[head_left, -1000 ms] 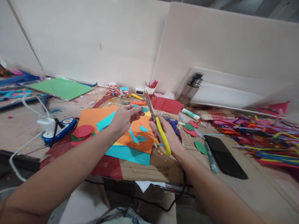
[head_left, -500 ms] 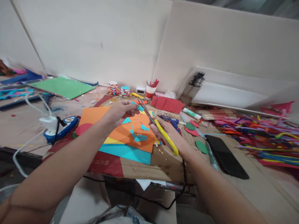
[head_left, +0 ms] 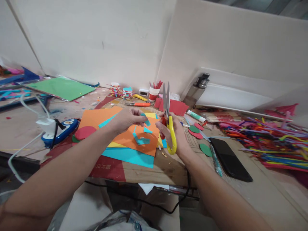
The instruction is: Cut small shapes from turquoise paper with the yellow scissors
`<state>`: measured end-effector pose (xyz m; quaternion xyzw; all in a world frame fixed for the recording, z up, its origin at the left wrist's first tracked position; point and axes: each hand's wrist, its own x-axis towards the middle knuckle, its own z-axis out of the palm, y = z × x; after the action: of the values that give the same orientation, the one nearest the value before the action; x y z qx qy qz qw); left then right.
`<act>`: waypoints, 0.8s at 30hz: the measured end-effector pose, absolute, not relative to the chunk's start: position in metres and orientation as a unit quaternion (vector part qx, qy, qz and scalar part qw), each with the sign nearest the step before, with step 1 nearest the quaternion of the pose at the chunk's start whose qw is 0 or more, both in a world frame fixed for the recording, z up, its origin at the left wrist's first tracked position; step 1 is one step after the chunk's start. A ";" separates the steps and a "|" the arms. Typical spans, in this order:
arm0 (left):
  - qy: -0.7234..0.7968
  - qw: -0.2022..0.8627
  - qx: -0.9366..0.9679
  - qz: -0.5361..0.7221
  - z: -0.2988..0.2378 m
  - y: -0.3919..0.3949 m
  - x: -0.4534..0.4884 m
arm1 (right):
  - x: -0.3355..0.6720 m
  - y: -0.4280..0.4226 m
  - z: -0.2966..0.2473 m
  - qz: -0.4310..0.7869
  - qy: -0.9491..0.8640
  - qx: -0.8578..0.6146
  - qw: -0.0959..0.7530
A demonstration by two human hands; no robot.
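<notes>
My left hand (head_left: 128, 121) pinches a small piece of blue paper (head_left: 145, 119) between thumb and fingers, above the stacked sheets. A pair of scissors (head_left: 171, 134) with yellow and red handles is in my right hand (head_left: 176, 133). Its blades point upward, slightly parted and away from the paper piece. Under both hands lies an orange sheet (head_left: 91, 120) with blue paper scraps (head_left: 141, 141) on it. A blue sheet (head_left: 130, 157) and a yellow one (head_left: 117, 145) stick out from beneath.
Left of the sheets sits a blue power strip (head_left: 60, 131) with a white plug. Behind stand a paper cup (head_left: 153, 93) of red sticks and an orange-handled tool (head_left: 141, 104). To the right lie a black phone (head_left: 231, 160), a glue stick (head_left: 196, 116) and many pipe cleaners (head_left: 269, 138).
The scissors have swung from pointing at the blue paper to pointing upward, apart from it. My left hand has shifted slightly right and down with the paper piece.
</notes>
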<state>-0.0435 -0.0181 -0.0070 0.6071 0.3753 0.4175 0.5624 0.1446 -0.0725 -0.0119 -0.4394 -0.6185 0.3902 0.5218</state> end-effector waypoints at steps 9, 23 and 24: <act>0.380 0.517 0.689 0.337 -0.019 -0.031 -0.025 | 0.138 -0.070 -0.015 0.386 -0.635 -0.381 0.550; 0.365 0.547 0.643 0.393 -0.018 -0.040 -0.013 | 0.135 -0.072 -0.010 0.386 -0.596 -0.417 0.567; 0.351 0.560 0.629 0.409 -0.020 -0.040 -0.011 | 0.135 -0.072 -0.011 0.379 -0.593 -0.420 0.573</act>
<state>-0.0113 -0.0400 -0.0196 0.6292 0.3509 0.4093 0.5599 0.1347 -0.0717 -0.0109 -0.4199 -0.5925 0.3795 0.5733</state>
